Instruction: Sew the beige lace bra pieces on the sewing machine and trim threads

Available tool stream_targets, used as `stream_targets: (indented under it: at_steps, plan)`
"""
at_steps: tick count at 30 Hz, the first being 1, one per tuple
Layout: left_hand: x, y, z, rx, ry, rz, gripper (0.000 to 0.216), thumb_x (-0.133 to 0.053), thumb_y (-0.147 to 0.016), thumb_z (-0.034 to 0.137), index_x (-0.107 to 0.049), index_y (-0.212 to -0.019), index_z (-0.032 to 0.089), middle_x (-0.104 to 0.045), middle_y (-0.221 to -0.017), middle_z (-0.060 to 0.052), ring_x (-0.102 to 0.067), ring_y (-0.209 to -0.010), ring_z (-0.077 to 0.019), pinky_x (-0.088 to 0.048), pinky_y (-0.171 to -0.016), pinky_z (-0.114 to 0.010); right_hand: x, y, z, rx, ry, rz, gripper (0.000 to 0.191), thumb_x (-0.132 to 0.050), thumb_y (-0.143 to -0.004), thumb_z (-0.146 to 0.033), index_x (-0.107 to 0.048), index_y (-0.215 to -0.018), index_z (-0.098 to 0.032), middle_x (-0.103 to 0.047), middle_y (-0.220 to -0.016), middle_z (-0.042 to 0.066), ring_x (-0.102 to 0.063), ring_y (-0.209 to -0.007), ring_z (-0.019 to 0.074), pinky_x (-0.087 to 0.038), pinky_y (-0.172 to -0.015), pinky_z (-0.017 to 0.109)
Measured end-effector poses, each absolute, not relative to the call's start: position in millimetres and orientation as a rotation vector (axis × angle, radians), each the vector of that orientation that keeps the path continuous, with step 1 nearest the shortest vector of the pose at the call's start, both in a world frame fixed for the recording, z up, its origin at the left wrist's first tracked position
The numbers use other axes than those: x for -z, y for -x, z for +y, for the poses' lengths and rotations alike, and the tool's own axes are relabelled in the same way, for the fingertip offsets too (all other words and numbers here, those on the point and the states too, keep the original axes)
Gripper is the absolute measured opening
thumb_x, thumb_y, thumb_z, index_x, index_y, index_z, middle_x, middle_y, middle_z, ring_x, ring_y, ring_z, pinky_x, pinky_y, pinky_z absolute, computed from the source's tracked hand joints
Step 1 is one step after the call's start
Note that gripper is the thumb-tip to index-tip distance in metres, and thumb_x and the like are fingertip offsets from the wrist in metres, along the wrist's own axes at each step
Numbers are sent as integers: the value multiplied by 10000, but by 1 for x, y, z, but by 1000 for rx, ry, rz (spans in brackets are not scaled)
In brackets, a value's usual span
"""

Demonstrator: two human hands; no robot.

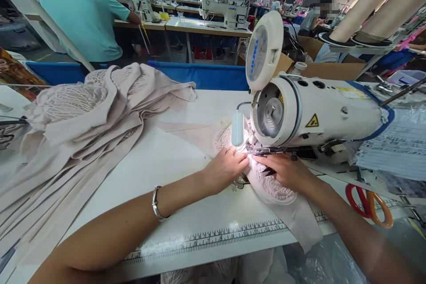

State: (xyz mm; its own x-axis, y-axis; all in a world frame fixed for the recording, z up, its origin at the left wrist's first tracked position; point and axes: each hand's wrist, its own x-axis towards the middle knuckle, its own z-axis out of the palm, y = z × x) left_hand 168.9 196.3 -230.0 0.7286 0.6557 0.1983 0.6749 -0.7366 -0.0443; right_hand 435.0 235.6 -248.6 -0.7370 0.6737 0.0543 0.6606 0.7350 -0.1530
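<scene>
A pale pink garment piece with lace panels [274, 186] lies under the needle area of a white sewing machine [326, 111]. My left hand [226, 168] is closed on the fabric just left of the needle, with fingertips pressed together at its edge. On the other side, my right hand [288, 171] rests on the lace, its fingers reaching toward the presser foot. Dark pointed blades, seemingly thread snips [269, 171], stick out from under that hand; their handle is hidden. A bright lamp lights the stitching spot, and the needle itself is hard to make out.
A heap of similar fabric pieces [109, 115] covers the table's left side. Orange and red-handled scissors [369, 204] lie at the right. A ruler strip [213, 238] runs along the front edge. Thread cones [356, 17] stand upper right. A person in a turquoise shirt [76, 22] sits beyond.
</scene>
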Motion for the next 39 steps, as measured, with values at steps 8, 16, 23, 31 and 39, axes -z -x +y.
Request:
stream_targets:
  at_steps: [8,16,23,31,39]
  plan:
    - [235,-161,209,334,2833,-1077,358,-417,-860,-77,-598,-1075,145,-637,-1152,-86,-543,-796,-234,-362,-655,-369,235,-424,228,-125,1162,-2874,732,-488,-713,-48,-565,-1395,-304,-702,-1125,34,-627,-1029,222,-496,-874,320]
    - [240,-157,217,452,2864,-1034,298,-428,-905,-59,-600,-1035,146,-637,-1080,-91,-573,-846,-229,-372,-661,-339,217,-411,221,-222,1446,-2819,425,-495,-717,-54,-640,-1067,-247,-724,-1027,14,-638,-911,215,-418,-682,277]
    - [228,-183,189,372,2756,-1219,169,-465,-953,40,-620,-922,101,-593,-908,-111,-540,-754,-235,-447,-654,-354,235,-408,226,-171,1682,-2478,91,-598,-868,-258,-574,-787,-224,-661,-794,17,-609,-698,193,-406,-592,258]
    - [243,-215,155,206,2587,-1325,543,-525,-1007,318,-473,-1357,-94,-520,-1334,-311,-484,-1274,-412,-441,-1054,-532,252,-419,229,-96,1542,-2448,245,-572,-802,-74,-672,-973,-218,-721,-937,32,-676,-862,198,-503,-708,254]
    - [253,-200,171,292,2674,-1211,435,-460,-967,155,-464,-1348,-54,-516,-1362,-293,-498,-1289,-388,-449,-1067,-530,236,-421,219,-95,1134,-2623,593,-444,-784,-4,-641,-1278,-267,-703,-1118,25,-656,-1007,180,-517,-799,253]
